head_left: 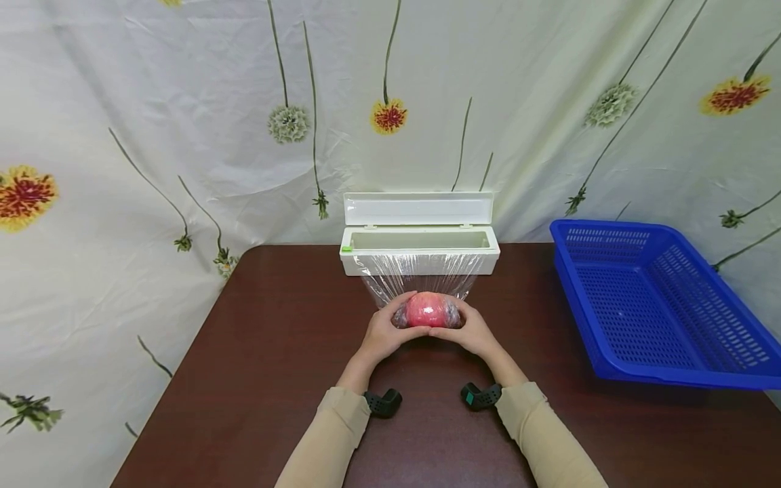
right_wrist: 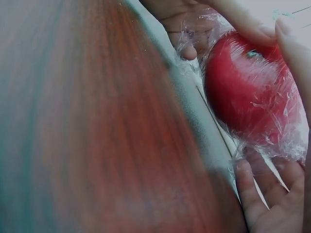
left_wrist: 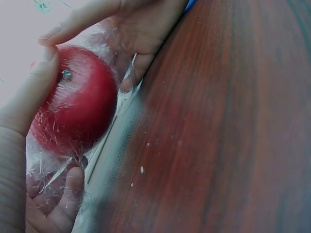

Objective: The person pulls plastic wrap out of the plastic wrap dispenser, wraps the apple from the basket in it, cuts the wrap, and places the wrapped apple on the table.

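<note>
A red apple (head_left: 427, 310) in clear cling film (head_left: 421, 279) is held between both hands over the table. My left hand (head_left: 384, 333) grips its left side and my right hand (head_left: 476, 332) its right, thumbs meeting at the near side. Bunched film sticks out at either end. From the apple, the film stretches back to a white dispenser box (head_left: 350, 265) with its lid up. In the left wrist view, creased film covers the apple (left_wrist: 80, 109); fingers of both hands spread around it. The right wrist view shows the wrapped apple (right_wrist: 240, 92) from the other side.
A blue plastic basket (head_left: 579, 318) with slotted walls stands at the right of the dark brown table (head_left: 274, 379). Behind the table hangs a pale flowered cloth (head_left: 232, 88). Both wrists wear black bands, the left one (head_left: 384, 404) showing near the sleeve.
</note>
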The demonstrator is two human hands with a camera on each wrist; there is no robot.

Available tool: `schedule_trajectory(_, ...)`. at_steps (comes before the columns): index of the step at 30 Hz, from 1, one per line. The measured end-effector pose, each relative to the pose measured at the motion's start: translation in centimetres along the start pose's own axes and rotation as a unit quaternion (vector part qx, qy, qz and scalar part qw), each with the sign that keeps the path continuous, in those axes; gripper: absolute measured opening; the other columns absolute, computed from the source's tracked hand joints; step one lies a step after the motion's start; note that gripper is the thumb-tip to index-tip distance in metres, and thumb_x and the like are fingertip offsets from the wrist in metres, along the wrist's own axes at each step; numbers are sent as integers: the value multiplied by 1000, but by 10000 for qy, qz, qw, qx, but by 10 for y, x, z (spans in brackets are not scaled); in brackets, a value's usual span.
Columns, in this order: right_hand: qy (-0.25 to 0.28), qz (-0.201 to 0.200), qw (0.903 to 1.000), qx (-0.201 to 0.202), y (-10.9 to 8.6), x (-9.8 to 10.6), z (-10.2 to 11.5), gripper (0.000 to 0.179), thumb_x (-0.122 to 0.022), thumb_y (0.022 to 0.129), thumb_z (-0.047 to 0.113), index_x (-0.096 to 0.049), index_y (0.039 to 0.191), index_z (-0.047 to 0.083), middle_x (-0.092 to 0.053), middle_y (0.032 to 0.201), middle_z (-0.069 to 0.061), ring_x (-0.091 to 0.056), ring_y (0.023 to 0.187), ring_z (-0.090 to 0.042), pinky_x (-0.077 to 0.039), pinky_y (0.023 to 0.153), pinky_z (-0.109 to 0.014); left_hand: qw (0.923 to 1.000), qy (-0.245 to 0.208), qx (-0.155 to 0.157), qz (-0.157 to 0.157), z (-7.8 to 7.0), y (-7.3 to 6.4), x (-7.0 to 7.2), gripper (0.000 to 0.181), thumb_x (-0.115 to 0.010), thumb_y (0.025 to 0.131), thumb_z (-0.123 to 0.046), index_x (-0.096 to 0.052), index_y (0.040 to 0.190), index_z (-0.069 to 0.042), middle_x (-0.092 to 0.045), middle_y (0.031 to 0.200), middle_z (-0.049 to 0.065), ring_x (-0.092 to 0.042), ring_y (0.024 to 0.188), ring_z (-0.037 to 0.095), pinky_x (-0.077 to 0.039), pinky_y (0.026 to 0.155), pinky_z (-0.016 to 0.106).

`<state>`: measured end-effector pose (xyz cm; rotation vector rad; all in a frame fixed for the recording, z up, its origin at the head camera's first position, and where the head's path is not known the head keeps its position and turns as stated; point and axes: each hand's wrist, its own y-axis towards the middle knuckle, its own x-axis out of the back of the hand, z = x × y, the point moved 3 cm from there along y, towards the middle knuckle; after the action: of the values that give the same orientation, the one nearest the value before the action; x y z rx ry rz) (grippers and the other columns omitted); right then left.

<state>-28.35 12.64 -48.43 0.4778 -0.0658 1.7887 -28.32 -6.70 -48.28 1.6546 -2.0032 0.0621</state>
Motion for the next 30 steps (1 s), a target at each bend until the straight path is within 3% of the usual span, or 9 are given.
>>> schedule_trajectory(6,192,-23,9993,328,-5,1,18,85,-81,72,5,-34,143,1,-43,138,-20,-44,121,-37,-40,96,-52,9999,104,41,-106,2,0,0,72,-81,70,-43,-51,133,-24,-57,127,4,-55,110,23,-46,91,46)
schedule_trajectory(10,248,-69,9980,581,-10,3,36,86,-80,71,2,-32,141,-4,-43,136,-23,-44,121,-37,-40,96,-50,9997,195,104,-143,1,0,0,72,-80,70,-47,-52,132,-27,-58,127,3,-55,110,22,-46,91,46)
schedule_trajectory(23,223,-3,9991,351,-10,2,37,81,-81,69,2,-40,139,1,-44,136,-19,-45,119,-36,-40,97,-50,9987,318,337,-210,1,1,1,70,-78,71,-49,-53,132,-26,-60,122,3,-57,105,22,-48,89,44)
schedule_trajectory(30,-94,39,9997,224,-11,0,40,80,-82,69,5,-43,138,4,-46,135,-19,-45,118,-37,-39,96,-53,9981,443,359,-217,0,0,2,69,-75,72,-54,-55,131,-25,-61,122,2,-57,105,21,-48,88,43)
